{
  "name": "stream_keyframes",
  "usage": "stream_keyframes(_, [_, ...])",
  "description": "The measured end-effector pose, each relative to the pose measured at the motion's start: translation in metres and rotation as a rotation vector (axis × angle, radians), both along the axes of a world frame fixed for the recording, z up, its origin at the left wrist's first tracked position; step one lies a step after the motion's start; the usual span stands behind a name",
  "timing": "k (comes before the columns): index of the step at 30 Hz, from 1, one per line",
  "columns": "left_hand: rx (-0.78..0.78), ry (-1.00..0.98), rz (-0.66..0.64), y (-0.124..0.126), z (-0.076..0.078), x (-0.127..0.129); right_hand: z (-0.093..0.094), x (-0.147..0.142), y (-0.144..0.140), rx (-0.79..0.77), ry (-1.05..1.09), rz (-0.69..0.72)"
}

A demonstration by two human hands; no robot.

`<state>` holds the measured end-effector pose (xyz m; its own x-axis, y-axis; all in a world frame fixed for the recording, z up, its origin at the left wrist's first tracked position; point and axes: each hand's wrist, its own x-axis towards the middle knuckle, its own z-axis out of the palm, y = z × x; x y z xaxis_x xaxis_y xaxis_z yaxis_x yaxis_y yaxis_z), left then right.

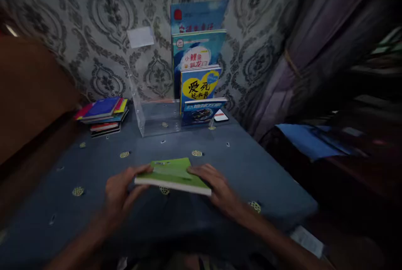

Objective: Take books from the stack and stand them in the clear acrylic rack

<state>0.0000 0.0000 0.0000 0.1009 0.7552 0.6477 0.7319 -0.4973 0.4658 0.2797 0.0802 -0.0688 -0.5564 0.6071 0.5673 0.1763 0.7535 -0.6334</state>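
Green book (173,174) held flat just above the blue tablecloth (94,169), left hand (121,192) and right hand (216,186) gripping opposite ends. Grip looks light; a tilt could let it slip onto the cloth
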Motion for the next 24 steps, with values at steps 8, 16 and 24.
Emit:
stream_keyframes(8, [-0.111, -0.602, -0.011, 0.095, 0.018, 0.006, 0.036, -0.027, 0.045, -0.357, 0.170, -0.159])
stream_keyframes(16, [-0.488, -0.550, 0.040, 0.159, -0.043, -0.012, 0.016, -0.028, 0.063, -0.633, 0.021, -0.170])
stream_keyframes(24, [-0.316, 0.497, 0.151, 0.132, -0.054, 0.004, -0.001, -0.015, 0.078, -0.026, -0.387, -0.367])
